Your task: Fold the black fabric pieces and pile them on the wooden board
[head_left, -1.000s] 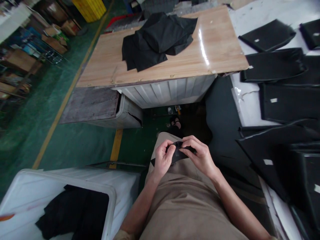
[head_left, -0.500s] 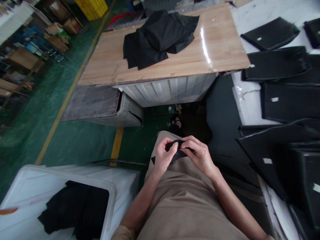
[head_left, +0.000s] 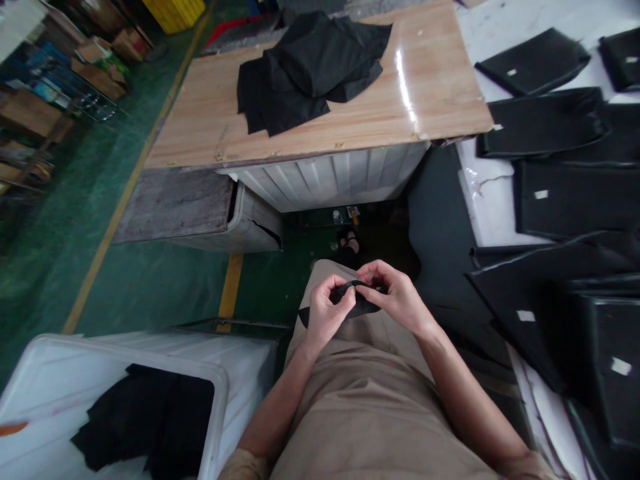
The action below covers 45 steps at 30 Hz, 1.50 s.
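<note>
Over my lap, a small piece of black fabric (head_left: 364, 309) is pinched between my two hands. My left hand (head_left: 327, 310) grips its left part with thumb and fingertips, and a dark corner pokes out to the left of that hand. On the other side my right hand (head_left: 397, 297) pinches the upper edge, which looks folded over in a narrow strip. Both thumbs nearly meet at the middle of this edge. The fingers hide parts of the fabric.
Crumpled black fabric (head_left: 315, 70) lies on a wooden board (head_left: 425, 73) ahead. To the right, several folded black pieces (head_left: 565, 200) with white labels cover a white table (head_left: 493, 213). A white bin (head_left: 220, 393) holding black cloth (head_left: 150, 417) stands at lower left.
My fingers have shifted along the fabric: its upper edge has gone from flat to folded over, and my right thumb has come in beside my left thumb. The view has moved slightly.
</note>
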### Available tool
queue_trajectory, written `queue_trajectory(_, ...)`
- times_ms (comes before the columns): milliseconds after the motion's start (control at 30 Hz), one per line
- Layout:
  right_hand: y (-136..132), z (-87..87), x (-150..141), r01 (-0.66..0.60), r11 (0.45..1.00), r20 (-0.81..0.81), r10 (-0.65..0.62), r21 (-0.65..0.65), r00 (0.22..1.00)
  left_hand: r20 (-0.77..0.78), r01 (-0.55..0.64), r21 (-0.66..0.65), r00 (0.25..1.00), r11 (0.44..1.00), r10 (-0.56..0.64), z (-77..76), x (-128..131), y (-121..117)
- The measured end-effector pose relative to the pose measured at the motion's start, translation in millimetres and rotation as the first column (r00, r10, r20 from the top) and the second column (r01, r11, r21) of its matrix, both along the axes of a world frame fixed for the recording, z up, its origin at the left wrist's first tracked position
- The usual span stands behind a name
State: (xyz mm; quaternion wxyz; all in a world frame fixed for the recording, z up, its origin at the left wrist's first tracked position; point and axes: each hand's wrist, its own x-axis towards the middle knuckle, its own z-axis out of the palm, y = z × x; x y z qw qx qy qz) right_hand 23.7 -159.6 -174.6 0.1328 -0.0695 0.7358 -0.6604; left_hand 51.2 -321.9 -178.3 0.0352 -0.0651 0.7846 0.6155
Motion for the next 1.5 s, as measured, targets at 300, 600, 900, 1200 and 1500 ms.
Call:
queue_trajectory(300, -4.5, -0.9, 1.7, 0.056, 0.997, 0.047, -0.054, -0.044, 0.997, 0.048, 0.012, 0.002, 0.999, 1.0, -0.012, 2.0, 0.2, 3.0)
queue_trajectory(600, -7.9, -2.8, 9.4, 0.143, 0.981, 0.067, -0.135, -0.129, 0.989, 0.043, 0.061, -0.029, 0.997, 0.998, -0.06, 5.7, -1.5, 4.1)
queue_trajectory(900, -0.1, -13.7, 10.7, 0.029, 0.979, 0.143, 0.0, -0.201, 0.99, 0.056, 0.039, -0.041, 0.998, 0.998, -0.036, -1.1, -0.5, 5.3)
queue_trajectory(1200, 17.7, -23.7, 10.2, -0.098, 0.934, 0.174, 0.166, -0.344, 0.971, 0.078, 0.059, 0.001, 0.995, 0.998, -0.059, 4.4, -0.7, 10.2)
queue_trajectory(1500, 13.4, -15.7, 8.7, -0.018, 0.979, 0.135, 0.046, -0.205, 0.99, 0.065, 0.03, -0.032, 0.998, 0.999, -0.028, 3.5, 0.5, 10.9)
